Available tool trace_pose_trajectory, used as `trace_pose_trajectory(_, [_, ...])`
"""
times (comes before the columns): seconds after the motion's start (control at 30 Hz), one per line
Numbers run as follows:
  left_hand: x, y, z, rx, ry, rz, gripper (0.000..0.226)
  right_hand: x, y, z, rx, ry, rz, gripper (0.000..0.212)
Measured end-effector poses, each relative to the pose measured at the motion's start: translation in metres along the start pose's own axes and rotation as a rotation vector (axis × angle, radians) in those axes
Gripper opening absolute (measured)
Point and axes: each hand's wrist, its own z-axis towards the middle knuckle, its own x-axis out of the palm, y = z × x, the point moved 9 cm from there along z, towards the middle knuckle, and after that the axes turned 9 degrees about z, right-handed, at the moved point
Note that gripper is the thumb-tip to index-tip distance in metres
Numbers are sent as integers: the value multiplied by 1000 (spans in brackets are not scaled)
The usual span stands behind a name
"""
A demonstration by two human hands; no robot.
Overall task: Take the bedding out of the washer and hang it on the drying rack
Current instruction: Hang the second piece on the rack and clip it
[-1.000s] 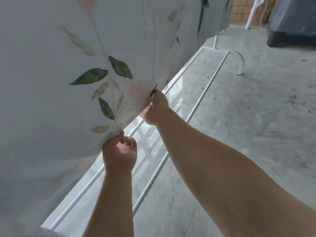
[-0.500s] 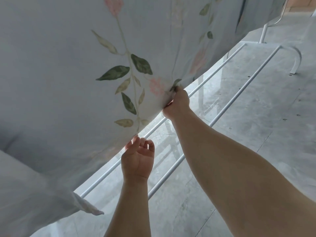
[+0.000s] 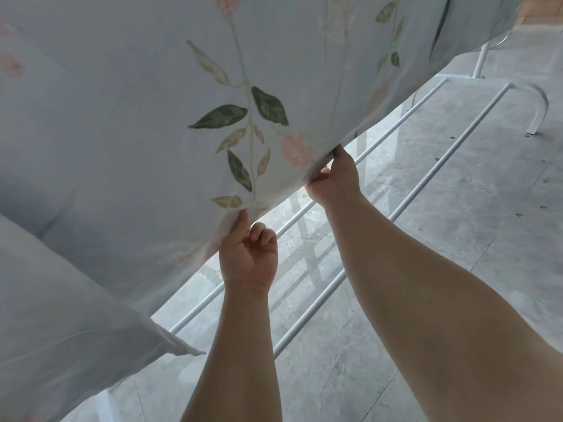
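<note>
A pale blue bed sheet [image 3: 128,123] printed with green leaves and pink flowers hangs across the upper left and fills most of the view. My left hand [image 3: 248,257] pinches its lower hem between thumb and fingers. Further along the same hem, my right hand [image 3: 335,181] grips the edge. Below the sheet run the white rails of the drying rack [image 3: 405,205], stretching from lower left to upper right. A second fold of the pale fabric [image 3: 61,339] droops at the lower left.
Grey concrete floor [image 3: 475,269] lies under and to the right of the rack. The rack's curved white end leg [image 3: 539,114] stands at the upper right. A strip of brick wall [image 3: 545,10] shows in the top right corner.
Both hands have moved along the hem with the sheet, and the view has turned so more of the rack's far end and the hanging fold at lower left show.
</note>
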Motion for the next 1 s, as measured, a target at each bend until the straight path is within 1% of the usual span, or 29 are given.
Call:
trace_pose_trajectory(0.07, [2, -1, 1, -1, 19, 29, 23, 2, 1, -2, 14, 30, 46, 55])
trace_pose_trajectory(0.17, [7, 0, 1, 15, 53, 39, 22, 6, 10, -3, -1, 106, 84, 61])
trace_pose_trajectory(0.2, [6, 1, 2, 19, 52, 32, 22, 9, 12, -4, 6, 132, 99, 53])
trace_pose_trajectory(0.27, [2, 2, 6, 23, 19, 38, 23, 16, 14, -4, 29, 175, 119, 28])
trace_pose_trajectory(0.3, [-1, 2, 8, 22, -13, 57, 26, 17, 16, -5, 23, 187, 110, 23])
trace_pose_trajectory(0.4, [-12, -1, 15, 14, -114, 93, 31, 1, 18, -1, -26, 88, 71, 19])
trace_pose_trajectory(0.5, [-20, -5, 22, 18, -165, 69, 29, -25, 25, 5, -98, -26, 3, 22])
trace_pose_trajectory(0.6, [-23, -8, 29, 24, -204, 29, 28, -28, 28, 7, -141, -25, 21, 33])
trace_pose_trajectory(0.77, [-22, -8, 31, 22, -259, -14, 29, -21, 22, 1, -137, -32, 17, 35])
trace_pose_trajectory(0.87, [-21, -5, 29, 18, -308, -90, 27, -18, 26, -1, -88, -59, -100, 31])
trace_pose_trajectory(0.9, [-20, -2, 26, 4, -325, -69, 23, -17, 28, -3, -70, -73, -172, 26])
trace_pose_trajectory(0.93, [-19, 7, 22, -11, -358, -7, 14, -17, 34, -5, -46, -82, -266, 22])
trace_pose_trajectory(0.97, [-17, 20, 16, -46, -401, 56, 7, -17, 39, -6, -15, -79, -364, 22])
trace_pose_trajectory(1.0, [-19, 35, 10, -84, -455, 128, 19, -16, 43, -8, 26, -61, -467, 25])
